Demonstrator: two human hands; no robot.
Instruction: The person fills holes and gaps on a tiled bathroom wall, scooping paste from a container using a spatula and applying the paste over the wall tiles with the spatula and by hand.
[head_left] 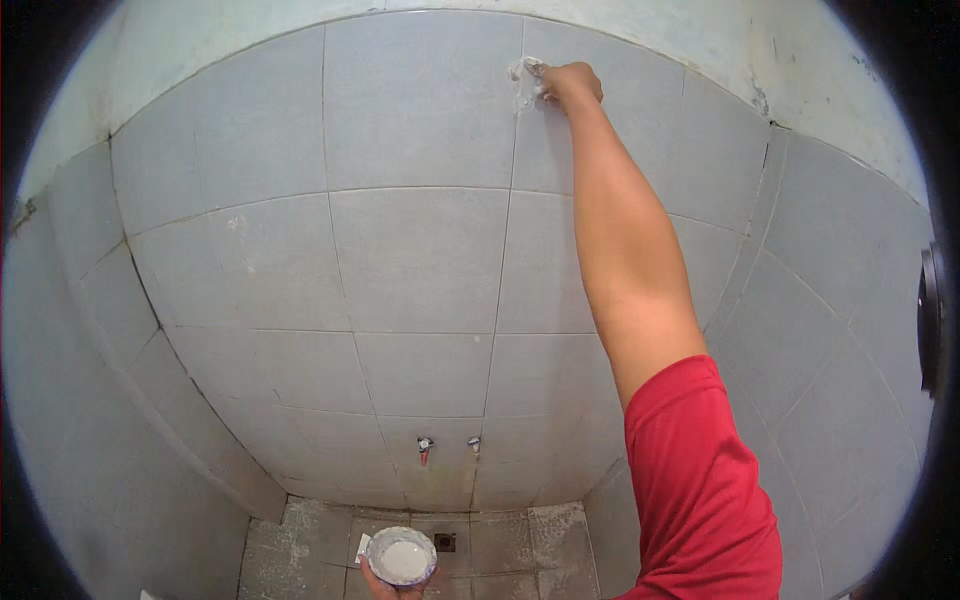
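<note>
My right hand (573,82) reaches up to the tiled wall (420,110), its fingers bent together against a vertical joint near the top row. White wet paste (526,95) is smeared on the tiles around those fingertips. What the fingers hold, if anything, is too small to make out. Low in the view, my left hand (383,586) grips a round bowl (377,543) from below. White paste (405,562) lies inside it. A small white flat piece (362,548) shows at the bowl's left side, by the hand.
Two taps, one with a red part (424,450) and one plain (474,443), stick out low on the wall. Below is a stained tiled floor (320,530) with a dark drain (445,542). Side walls enclose both sides; a dark round object (930,320) sits at the right edge.
</note>
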